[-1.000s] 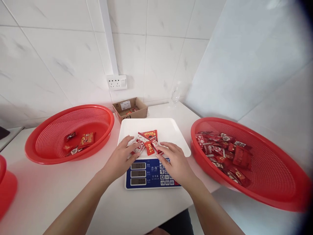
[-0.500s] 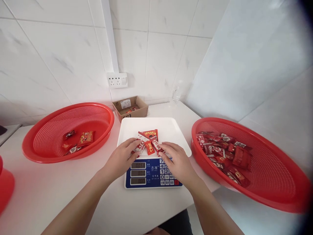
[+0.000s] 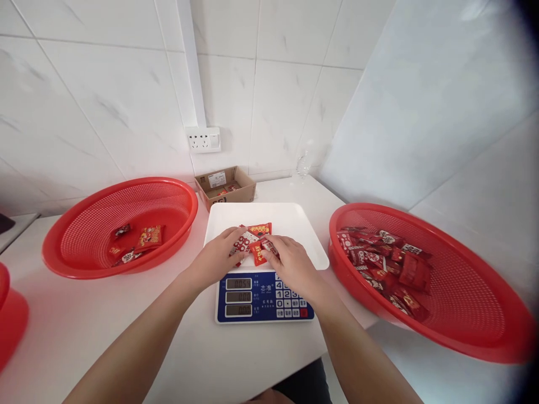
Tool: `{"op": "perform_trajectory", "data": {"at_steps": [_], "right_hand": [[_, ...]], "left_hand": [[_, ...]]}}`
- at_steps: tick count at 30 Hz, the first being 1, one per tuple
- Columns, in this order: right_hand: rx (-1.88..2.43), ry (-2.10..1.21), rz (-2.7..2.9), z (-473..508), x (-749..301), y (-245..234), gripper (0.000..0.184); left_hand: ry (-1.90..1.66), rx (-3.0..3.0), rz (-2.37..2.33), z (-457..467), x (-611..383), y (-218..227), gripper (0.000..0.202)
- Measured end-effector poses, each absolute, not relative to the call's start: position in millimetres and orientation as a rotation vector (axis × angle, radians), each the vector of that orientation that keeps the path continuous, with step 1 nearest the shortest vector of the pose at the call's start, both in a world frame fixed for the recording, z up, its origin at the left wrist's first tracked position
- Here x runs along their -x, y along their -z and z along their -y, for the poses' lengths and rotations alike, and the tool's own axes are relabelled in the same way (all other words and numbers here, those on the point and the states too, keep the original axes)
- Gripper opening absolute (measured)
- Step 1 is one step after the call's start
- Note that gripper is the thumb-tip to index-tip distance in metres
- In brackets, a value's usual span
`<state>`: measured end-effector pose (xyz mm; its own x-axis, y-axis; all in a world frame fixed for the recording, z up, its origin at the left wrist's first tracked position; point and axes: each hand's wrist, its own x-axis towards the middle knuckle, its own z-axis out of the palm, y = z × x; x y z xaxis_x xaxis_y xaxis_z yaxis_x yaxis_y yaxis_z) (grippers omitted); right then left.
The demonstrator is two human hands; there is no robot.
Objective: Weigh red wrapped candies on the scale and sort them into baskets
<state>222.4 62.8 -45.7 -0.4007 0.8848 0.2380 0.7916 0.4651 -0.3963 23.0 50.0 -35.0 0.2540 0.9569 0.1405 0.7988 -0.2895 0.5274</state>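
Several small red snack packets lie in a pile on the white pan point(image 3: 290, 216) of a digital scale with a blue keypad panel point(image 3: 265, 306). My left hand point(image 3: 217, 255) closes round the left side of the pile, thumb and fingers on a red-and-white dotted packet point(image 3: 246, 242). From the right, my right hand point(image 3: 290, 258) grips a small red-and-white packet point(image 3: 268, 245), which its fingers partly cover. Between the hands a small red packet point(image 3: 257, 253) shows, and a red-and-yellow packet point(image 3: 261, 228) lies behind it.
To the right stands a red perforated basket point(image 3: 467, 314) holding many snack packets. Another red basket point(image 3: 126, 188), with a few packets, is at left. Behind the scale are an open cardboard box point(image 3: 238, 194) and a clear plastic object point(image 3: 303, 164). A red container point(image 3: 12, 320) edges in at far left.
Both hands have drawn inward over the pile. My right hand has moved left and its fingers now cover more of the small red-and-white packet.
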Motion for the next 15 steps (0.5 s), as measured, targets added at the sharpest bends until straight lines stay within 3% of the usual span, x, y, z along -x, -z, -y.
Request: {"op": "perform_trajectory", "data": {"at_steps": [8,12,15], "right_hand": [[1.271,-0.257,2.203,-52.5,-249.1,53.1,0.036],[1.368,-0.229,2.075,-35.6,-280.7,61.0,0.038],[1.429,-0.214,2.05,-25.5,-294.0,67.4,0.037]], "left_hand": [[-0.782,-2.143,-1.721,-22.0,-11.5,28.8,0.046],[-1.019,-2.109,-1.926,15.9,11.1,30.5,0.037],[-0.989,-1.986,-2.131,43.1,27.6,36.2,0.033]]}}
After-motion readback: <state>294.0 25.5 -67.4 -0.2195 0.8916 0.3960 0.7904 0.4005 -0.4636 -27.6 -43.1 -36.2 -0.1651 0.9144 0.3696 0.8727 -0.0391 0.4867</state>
